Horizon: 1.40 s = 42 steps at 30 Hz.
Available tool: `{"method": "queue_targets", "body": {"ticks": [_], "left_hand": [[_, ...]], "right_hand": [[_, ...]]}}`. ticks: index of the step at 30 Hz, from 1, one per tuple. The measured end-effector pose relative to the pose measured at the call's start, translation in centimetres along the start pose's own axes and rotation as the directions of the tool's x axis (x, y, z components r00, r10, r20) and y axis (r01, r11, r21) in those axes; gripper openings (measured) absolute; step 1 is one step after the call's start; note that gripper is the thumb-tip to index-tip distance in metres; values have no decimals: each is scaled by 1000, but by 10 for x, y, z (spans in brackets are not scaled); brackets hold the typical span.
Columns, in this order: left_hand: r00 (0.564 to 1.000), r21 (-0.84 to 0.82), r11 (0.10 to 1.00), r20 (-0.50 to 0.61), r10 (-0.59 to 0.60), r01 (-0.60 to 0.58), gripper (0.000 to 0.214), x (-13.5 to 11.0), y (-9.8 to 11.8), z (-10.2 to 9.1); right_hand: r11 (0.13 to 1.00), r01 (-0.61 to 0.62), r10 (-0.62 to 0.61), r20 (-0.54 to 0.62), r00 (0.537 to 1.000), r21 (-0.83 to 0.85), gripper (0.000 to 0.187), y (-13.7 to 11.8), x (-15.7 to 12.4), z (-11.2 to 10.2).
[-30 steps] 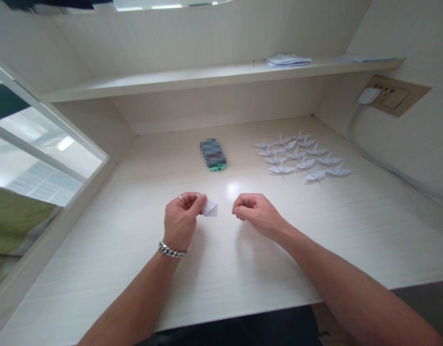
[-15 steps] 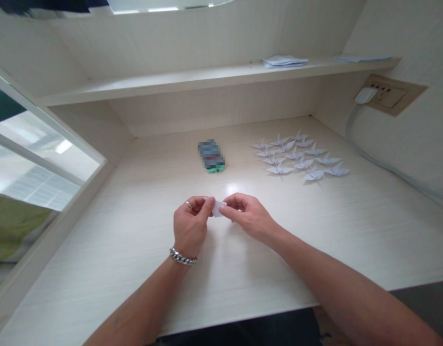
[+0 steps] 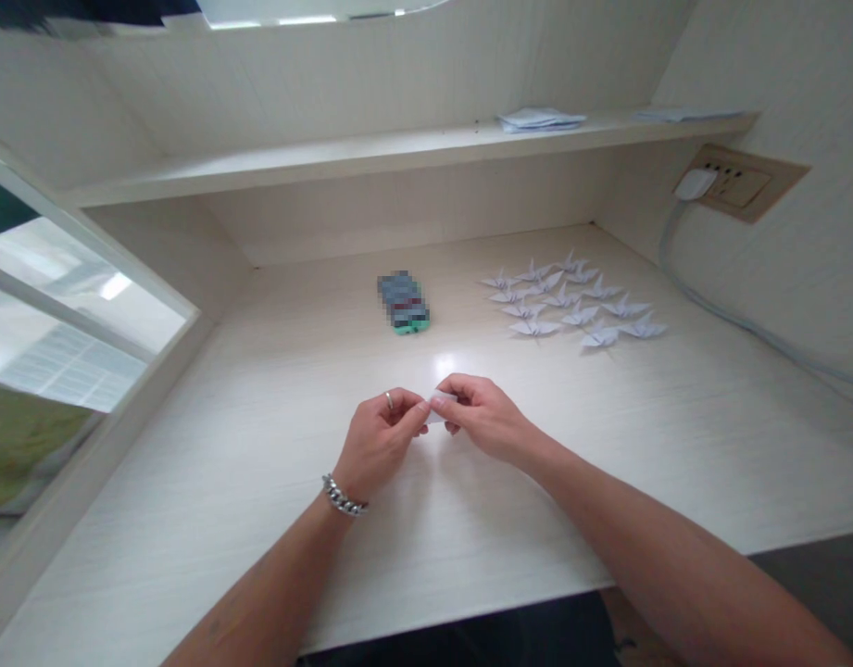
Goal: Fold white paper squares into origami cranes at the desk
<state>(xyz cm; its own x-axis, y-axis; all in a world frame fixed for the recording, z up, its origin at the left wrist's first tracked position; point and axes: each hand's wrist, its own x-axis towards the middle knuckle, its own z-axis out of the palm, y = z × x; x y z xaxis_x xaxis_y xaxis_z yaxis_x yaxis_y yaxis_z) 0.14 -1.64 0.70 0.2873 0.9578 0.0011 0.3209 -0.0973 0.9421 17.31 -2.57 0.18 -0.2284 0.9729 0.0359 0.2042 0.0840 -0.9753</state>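
Note:
A small folded piece of white paper [image 3: 436, 416] is pinched between my two hands above the desk. My left hand [image 3: 382, 431], with a ring and a chain bracelet on the wrist, grips its left edge between thumb and fingers. From the other side my right hand [image 3: 482, 414] holds the paper, its thumb on top and fingers curled behind. The thumbs nearly meet, and much of the paper is covered by the fingers. Beyond my right hand, several white paper cranes [image 3: 580, 316] stand grouped on the desk.
A phone-like item [image 3: 410, 327] with a green edge, mostly pixelated, lies behind my hands. Folded papers [image 3: 541, 119] rest on the shelf [image 3: 294, 161]. At the right wall a white plug [image 3: 696, 183] sits in the socket, its cable [image 3: 738, 320] trailing down along the desk's side.
My left hand has shifted right and turned, bringing its thumb close to the right thumb. The paper has moved slightly right, and less of it shows. The view has shifted a little.

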Motion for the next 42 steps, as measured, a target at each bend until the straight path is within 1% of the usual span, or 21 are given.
{"method": "queue_targets", "body": {"ticks": [3,6,11,13,16,18,20,23,25,27,29,31,33,35,37,39,42], "left_hand": [[1000,-1,1000,24,-3,3,23,-1,3,-1],[999,-12,1000,33,-7,7,20,-1,8,-1],[1000,16,1000,19,4,-4,16,-2,15,-4],[1000,13,1000,26,-11,11,16,-3,15,-6],[999,19,999,26,-27,26,13,-4,14,-8],[999,15,999,22,-30,29,11,-4,13,-8],[999,-22,999,17,-36,36,11,-3,11,-7],[999,-91,995,8,-49,49,15,-2,10,-4],[999,-87,995,11,-51,52,19,-1,9,-2],[998,-54,997,29,-48,50,19,-1,10,-1],[998,-33,998,51,-45,46,17,-1,11,-2],[997,-31,999,58,-42,44,15,-1,11,-4],[998,-39,998,47,-42,43,13,-1,11,-6],[999,-73,996,24,-43,45,12,-1,11,-5],[999,-118,992,11,-47,48,13,-1,10,-3],[999,-134,990,-1,-43,42,18,-1,8,-1],[998,-84,996,-53,-19,15,20,0,6,0]], "right_hand": [[999,-32,32,4,999,12,18,-1,-1,1],[999,-27,28,-21,999,18,18,-2,0,1],[992,-28,32,-29,999,122,18,-3,0,-4],[985,-25,36,-63,997,170,19,-2,2,-8],[960,7,39,-159,986,279,20,0,4,-18],[945,21,45,-195,980,328,20,1,5,-22],[947,21,40,-181,983,322,20,2,5,-23],[974,22,6,-122,993,225,20,3,4,-16],[987,19,-8,-74,997,157,20,4,3,-10],[992,11,-6,-38,999,126,20,5,2,-6],[991,11,-5,-43,999,136,19,5,2,-7],[983,12,4,-87,996,183,19,5,3,-10],[970,11,21,-130,991,242,19,4,4,-14],[963,13,28,-149,988,268,19,3,4,-14],[968,25,12,-144,989,250,19,3,4,-11],[972,38,-9,-122,992,232,18,3,3,-6],[982,39,-28,-63,998,184,17,3,1,-3]]}}
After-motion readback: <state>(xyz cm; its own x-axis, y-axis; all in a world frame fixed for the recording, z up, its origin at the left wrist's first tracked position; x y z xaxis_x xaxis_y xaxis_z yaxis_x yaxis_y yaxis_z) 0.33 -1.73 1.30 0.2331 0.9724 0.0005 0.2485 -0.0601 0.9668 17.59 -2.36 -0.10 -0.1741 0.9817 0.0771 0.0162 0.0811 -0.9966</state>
